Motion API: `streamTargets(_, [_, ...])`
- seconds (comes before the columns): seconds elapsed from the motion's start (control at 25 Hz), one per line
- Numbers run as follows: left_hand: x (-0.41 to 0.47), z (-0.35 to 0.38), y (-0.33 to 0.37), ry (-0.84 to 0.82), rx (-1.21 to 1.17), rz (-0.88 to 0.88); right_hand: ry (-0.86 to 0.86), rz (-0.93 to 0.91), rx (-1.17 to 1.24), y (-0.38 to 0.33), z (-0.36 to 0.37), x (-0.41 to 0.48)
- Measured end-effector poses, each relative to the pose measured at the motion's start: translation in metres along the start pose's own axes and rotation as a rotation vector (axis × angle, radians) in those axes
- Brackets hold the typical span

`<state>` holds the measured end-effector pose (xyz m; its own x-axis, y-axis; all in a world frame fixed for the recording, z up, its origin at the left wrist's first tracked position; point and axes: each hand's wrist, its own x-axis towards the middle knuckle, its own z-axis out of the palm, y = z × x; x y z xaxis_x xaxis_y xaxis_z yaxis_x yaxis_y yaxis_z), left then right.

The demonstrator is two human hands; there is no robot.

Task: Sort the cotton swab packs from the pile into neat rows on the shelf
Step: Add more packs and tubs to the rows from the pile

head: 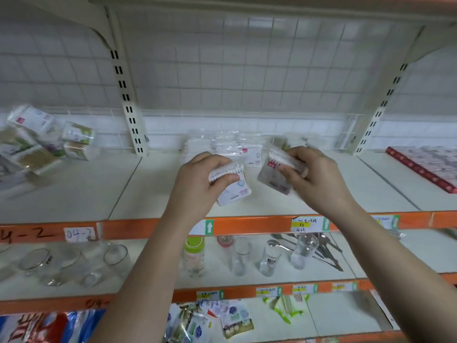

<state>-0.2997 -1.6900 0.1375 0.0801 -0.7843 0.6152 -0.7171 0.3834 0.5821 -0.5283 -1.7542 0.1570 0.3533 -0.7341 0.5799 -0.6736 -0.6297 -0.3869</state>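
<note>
Centre frame: white-labelled swab pack (235,191) is gripped by left hand (197,186); clear swab pack (272,178) by right hand (316,177); white tips uppermost on both.

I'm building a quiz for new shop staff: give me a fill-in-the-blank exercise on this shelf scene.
The left hand grips the left pack, the right hand the right pack: ____ packs are held.
The shelf's front edge is ____.
The baby bottle on the lower shelf has a ____ cap.
Missing words: two, orange, green.
</note>
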Motion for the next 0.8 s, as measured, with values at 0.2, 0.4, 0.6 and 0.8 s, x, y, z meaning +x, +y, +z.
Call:
streamTargets(0.2, [0.027,0.012,-0.005,-0.017,0.007,0.014,-0.072,-0.010,0.003,0.031,0.004,0.027])
streamTargets(0.4, [0.056,0.022,-0.018,-0.016,0.007,0.018,-0.169,0.036,-0.007,0.056,0.018,0.052])
streamTargets(0.6, [0.089,0.030,-0.038,0.007,0.037,0.012,-0.231,0.056,-0.010,0.086,0.046,0.093])
streamTargets(0.8, [0.107,0.035,-0.053,0.006,0.066,-0.007,-0.292,0.046,-0.033,0.098,0.079,0.123])
